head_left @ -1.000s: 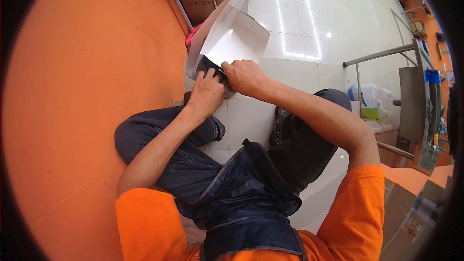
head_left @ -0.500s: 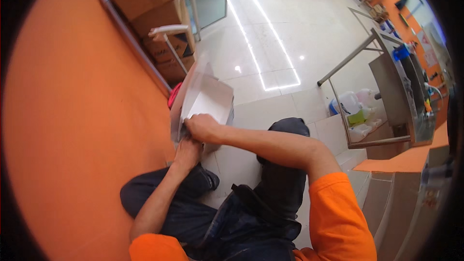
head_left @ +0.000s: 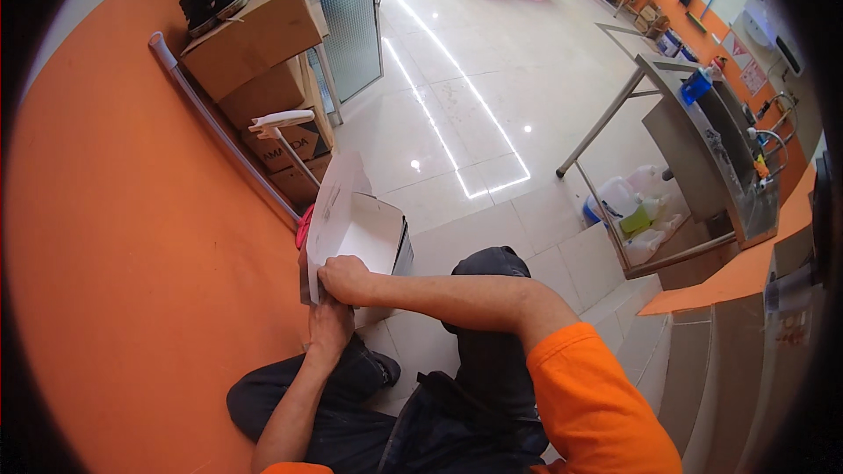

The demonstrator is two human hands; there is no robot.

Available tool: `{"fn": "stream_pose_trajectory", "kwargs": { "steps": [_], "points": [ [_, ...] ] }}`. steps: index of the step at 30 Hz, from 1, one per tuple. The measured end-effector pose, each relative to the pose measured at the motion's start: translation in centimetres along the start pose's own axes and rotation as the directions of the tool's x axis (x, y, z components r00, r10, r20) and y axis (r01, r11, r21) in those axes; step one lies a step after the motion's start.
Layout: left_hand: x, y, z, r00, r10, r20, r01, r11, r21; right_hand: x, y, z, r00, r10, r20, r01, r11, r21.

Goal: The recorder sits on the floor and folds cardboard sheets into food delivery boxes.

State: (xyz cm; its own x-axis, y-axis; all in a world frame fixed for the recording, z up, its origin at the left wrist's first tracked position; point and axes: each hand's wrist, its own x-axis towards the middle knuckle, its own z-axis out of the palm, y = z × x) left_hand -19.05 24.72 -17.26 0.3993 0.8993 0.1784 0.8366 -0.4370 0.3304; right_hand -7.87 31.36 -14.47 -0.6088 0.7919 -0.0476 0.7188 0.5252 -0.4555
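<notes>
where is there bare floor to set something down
The broadest bare patch is the glossy white tiled floor between the open white-lined cardboard box and the grey metal sink stand. It's crowded beneath the stand, among translucent plastic jugs, and at the box's near end, where the right hand and left hand meet.
</notes>
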Motion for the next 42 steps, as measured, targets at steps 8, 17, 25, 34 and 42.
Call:
{"fn": "stream_pose_trajectory", "kwargs": {
  "steps": [8,17,25,34,42],
  "points": [
    [-0.5,1.4,-1.0,0.987,-0.104,0.126,0.108,0.994,-0.03,0.4,2.0,0.8,0.993,-0.122,0.005,0.122,0.992,-0.013],
    [-2.0,1.0,4.6,0.688,-0.726,-0.023,0.405,0.409,-0.818,-0.9,0.8,-0.4,0.989,-0.146,0.031,0.147,0.989,-0.016],
    [-2.4,0.5,7.1,0.674,-0.738,-0.029,0.402,0.399,-0.824,-0.3,0.2,0.8,0.989,-0.058,0.135,0.059,0.998,-0.002],
    [0.0,1.8,5.1,0.648,-0.759,-0.065,0.453,0.452,-0.769,0.3,2.5,-0.6,0.981,-0.032,0.19,0.035,0.999,-0.014],
    [0.4,1.9,3.8,0.619,-0.779,-0.103,0.535,0.514,-0.67,1.2,8.0,-6.5,0.938,0.177,-0.297,-0.249,0.941,-0.227]
  ]
}}
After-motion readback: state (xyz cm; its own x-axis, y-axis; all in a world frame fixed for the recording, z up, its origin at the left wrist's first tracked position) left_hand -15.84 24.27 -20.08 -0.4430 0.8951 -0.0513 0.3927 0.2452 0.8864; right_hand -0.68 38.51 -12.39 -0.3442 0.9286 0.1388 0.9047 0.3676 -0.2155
